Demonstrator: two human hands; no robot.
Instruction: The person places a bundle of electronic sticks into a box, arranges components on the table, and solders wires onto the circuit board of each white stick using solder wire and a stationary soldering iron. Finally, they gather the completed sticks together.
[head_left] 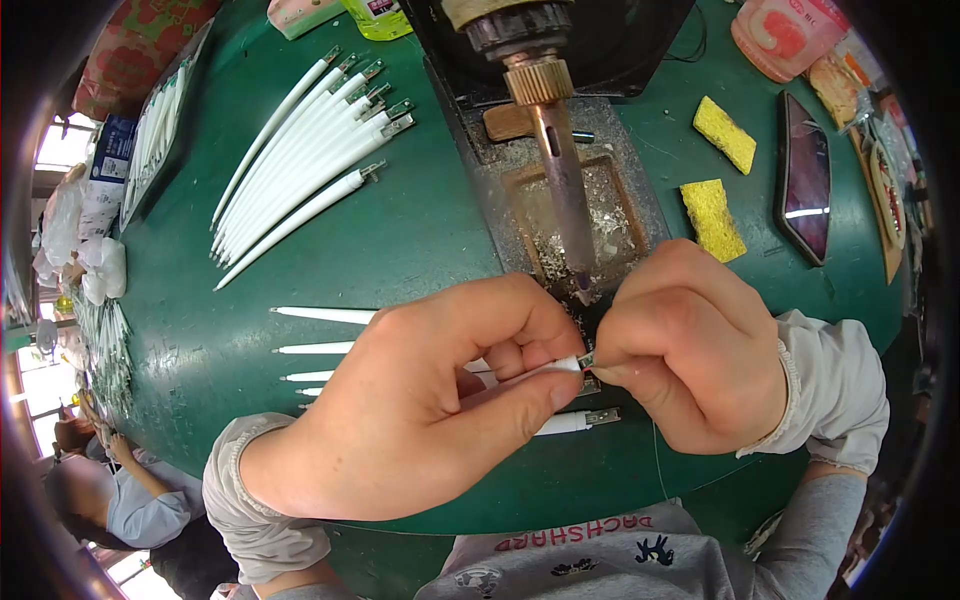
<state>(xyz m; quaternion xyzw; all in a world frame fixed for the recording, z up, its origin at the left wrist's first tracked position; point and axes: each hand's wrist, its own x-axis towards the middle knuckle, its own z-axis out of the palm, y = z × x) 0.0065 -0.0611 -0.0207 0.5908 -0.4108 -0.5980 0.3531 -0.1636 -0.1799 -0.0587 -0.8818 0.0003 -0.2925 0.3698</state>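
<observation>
My left hand point(430, 400) is closed around a slim white stylus-like pen point(563, 366), gripping it near its exposed end. A small metallic or circuit-board piece sticks out of that end. Against this tip my right hand point(690, 350) is pinched, thumb and forefinger together; what they hold is too small to make out. Just above the fingertips, a soldering iron point(565, 190) points downward over a scrap-filled tray point(515, 195). Several similar white pens point(318, 313) lie beneath and beside my left hand, partly hidden by it. Another pen's end point(603, 416) shows below my fingers.
A fanned row of white pens point(300, 150) lies at the upper left of the green table point(400, 240). Two yellow sponges point(724, 135) and a dark phone-like slab point(805, 180) lie right. A pink tub point(785, 38) stands behind. Another person point(150, 500) sits at lower left.
</observation>
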